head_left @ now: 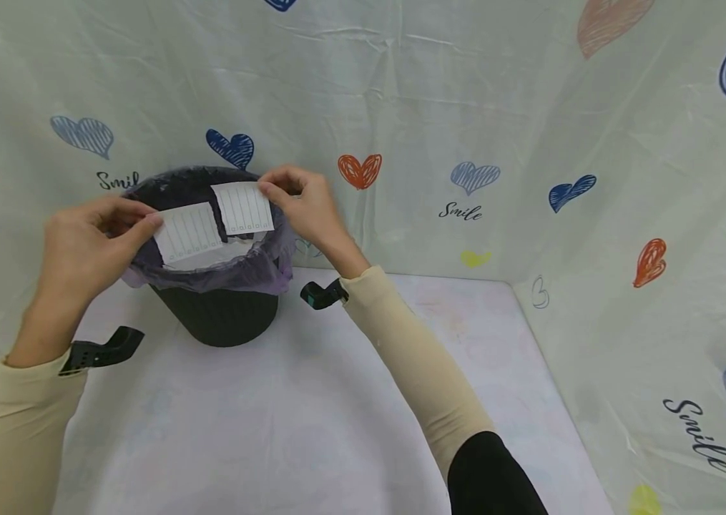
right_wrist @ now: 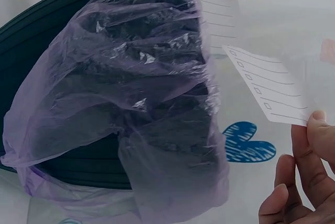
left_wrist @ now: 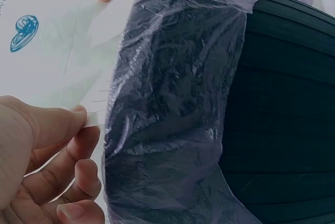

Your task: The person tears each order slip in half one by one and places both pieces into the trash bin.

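Observation:
My left hand (head_left: 89, 247) pinches a piece of lined white paper (head_left: 189, 232) between thumb and forefinger. A second lined piece of paper (head_left: 243, 207), with small checkboxes along one edge, is pinched in my right hand (head_left: 307, 204). Both pieces are over the mouth of a dark trash can (head_left: 224, 318), apart from each other in the right wrist view. A thin purple trash bag (left_wrist: 167, 77) lines the can and folds down over its rim. White paper (head_left: 237, 250) shows inside the bag, partly hidden by the held pieces.
The can stands on a white table (head_left: 311, 429) close to the back. Behind and to the right hangs a pale curtain (head_left: 414, 107) printed with hearts and "Smile". A black wrist camera mount sits on each wrist.

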Demonstrator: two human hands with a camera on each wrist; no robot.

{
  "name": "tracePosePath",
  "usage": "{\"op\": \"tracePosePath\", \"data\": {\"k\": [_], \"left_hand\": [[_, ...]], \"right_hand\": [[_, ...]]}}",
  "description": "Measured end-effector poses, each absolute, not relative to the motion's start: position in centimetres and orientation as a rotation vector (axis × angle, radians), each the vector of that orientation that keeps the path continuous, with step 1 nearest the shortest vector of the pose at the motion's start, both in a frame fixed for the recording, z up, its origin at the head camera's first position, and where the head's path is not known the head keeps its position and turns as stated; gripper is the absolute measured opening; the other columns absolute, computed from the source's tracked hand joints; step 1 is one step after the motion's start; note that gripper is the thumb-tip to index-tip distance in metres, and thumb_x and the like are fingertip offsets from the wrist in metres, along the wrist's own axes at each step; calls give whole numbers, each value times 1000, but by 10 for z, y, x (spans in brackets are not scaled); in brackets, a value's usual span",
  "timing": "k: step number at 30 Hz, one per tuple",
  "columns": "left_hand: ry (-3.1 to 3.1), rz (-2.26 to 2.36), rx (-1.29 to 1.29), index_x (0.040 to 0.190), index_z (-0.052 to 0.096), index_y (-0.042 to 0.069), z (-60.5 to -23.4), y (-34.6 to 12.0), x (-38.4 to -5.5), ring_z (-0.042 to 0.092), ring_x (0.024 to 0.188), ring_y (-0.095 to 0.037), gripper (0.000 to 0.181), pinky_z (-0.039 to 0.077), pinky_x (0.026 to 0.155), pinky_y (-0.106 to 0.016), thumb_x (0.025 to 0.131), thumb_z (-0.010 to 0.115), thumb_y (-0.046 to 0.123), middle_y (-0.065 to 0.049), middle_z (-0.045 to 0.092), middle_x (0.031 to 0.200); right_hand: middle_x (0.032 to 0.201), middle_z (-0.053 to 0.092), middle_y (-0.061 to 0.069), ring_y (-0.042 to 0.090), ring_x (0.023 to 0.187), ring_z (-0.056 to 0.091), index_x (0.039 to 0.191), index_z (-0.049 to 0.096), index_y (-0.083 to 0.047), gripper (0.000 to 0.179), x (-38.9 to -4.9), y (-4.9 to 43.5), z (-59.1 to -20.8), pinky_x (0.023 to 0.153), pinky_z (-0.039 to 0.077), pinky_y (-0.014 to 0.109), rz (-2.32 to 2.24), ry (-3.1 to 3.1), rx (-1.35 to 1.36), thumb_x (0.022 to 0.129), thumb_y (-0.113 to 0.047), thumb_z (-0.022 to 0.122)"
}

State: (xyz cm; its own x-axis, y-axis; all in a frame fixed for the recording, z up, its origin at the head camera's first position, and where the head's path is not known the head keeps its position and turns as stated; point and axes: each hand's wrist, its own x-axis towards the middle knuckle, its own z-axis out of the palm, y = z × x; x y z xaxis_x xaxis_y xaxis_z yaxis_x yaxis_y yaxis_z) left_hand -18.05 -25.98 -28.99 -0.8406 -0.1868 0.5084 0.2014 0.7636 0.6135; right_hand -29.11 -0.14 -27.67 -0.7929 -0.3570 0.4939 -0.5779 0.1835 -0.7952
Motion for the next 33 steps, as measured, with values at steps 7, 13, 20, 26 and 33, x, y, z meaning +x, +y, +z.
{"op": "tracePosePath", "data": {"k": [7,13,20,26,33], "left_hand": [[-2422,-862,-13,106,75,-3,-293,-261,-181,42,65,17,23,33,57,-7,95,75,18,-19,72,89],[-2446,-822,-22,106,74,-4,-294,-262,-181,38,65,17,23,32,55,-6,96,73,16,-30,71,95],[-2498,-826,-1,109,73,-5,-294,-262,-181,38,65,21,26,32,58,-2,97,71,18,-31,71,101],[-2507,-838,7,111,73,-6,-294,-261,-182,37,68,26,26,31,60,2,99,68,16,-33,71,106],[-2512,-837,6,111,73,-7,-294,-260,-182,37,66,25,26,32,59,2,99,68,16,-33,71,106]], "right_hand": [[101,75,8,12,89,67,107,76,-5,16,-298,-4,-287,79,52,19,1665,-2322,846,102,-15,66],[102,75,8,13,89,68,107,76,-5,15,-301,-7,-294,75,51,20,1644,-2343,826,102,-14,66],[98,76,9,14,88,69,106,77,-5,14,-301,-9,-300,71,49,19,1558,-2384,825,101,-14,68],[99,78,8,14,89,69,107,78,-5,15,-301,-8,-302,71,49,19,1478,-2435,853,100,-15,68],[108,79,8,13,92,71,111,80,-6,19,-299,-7,-303,70,50,18,1446,-2451,885,100,-15,68]]}}
